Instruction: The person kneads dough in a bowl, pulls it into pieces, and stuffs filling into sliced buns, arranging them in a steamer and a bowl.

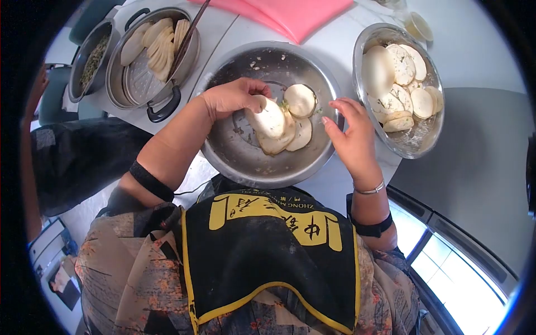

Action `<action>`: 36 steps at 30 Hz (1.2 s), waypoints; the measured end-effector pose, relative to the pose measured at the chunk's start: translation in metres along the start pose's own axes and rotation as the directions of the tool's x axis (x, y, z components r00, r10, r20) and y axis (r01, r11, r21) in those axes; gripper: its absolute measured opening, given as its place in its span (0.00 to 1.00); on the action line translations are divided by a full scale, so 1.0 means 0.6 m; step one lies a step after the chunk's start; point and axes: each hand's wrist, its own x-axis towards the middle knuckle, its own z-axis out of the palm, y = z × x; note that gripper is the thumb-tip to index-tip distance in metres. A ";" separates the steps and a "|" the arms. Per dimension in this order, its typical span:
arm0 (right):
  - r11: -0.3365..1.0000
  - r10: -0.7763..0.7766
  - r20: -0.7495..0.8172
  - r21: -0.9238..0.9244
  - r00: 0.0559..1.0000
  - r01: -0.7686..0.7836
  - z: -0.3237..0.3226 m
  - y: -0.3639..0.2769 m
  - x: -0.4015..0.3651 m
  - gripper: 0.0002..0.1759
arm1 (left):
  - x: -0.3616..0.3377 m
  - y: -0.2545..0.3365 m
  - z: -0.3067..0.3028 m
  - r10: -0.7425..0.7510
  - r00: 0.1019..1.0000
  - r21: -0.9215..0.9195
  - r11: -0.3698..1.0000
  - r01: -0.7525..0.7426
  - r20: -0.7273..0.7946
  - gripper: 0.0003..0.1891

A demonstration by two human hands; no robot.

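A large metal bowl (223, 148) stands in front of me. Over its left half, my left hand (239, 97) pinches a pale round slice (267, 118) between thumb and fingers. Beneath that slice lie more pale slices (301, 135), overlapping on the bowl's bottom. Another round piece (299, 100), with green bits beside it, rests toward the back right of the bowl. At the bowl's right rim my right hand (353, 129) is held with thumb and fingers apart, holding nothing.
An oval metal bowl (440, 120) at the right holds several herb-flecked pieces. A steamer pot (114, 84) with slices and chopsticks stands at the left, beside a bowl of chopped greens (92, 61). Pink plastic (290, 17) lies at the back. Another person's dark-clothed leg (84, 156) is at the left.
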 end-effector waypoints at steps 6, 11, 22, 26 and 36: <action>0.999 -0.043 0.003 -0.033 0.999 0.043 0.003 -0.011 0.007 0.16 | 0.002 -0.006 -0.008 -0.041 0.996 0.118 0.992 0.050 -0.080 0.21; 0.987 -0.124 0.008 -0.102 0.992 0.124 0.008 -0.028 0.020 0.16 | 0.003 -0.010 -0.010 -0.094 0.991 0.221 0.969 0.112 -0.092 0.22; 0.983 -0.009 0.492 -0.154 0.870 0.097 0.096 -0.014 0.071 0.14 | -0.001 -0.023 -0.006 -0.039 0.984 0.371 0.923 0.101 -0.172 0.24; 0.987 0.022 0.550 -0.142 0.835 0.068 0.110 -0.018 0.074 0.14 | -0.009 -0.041 -0.015 -0.061 0.987 0.268 0.958 0.100 -0.150 0.24; 0.995 -0.072 0.351 -0.043 0.933 0.093 0.123 -0.014 0.056 0.19 | -0.009 -0.033 -0.019 -0.019 0.992 0.289 0.956 0.054 -0.121 0.23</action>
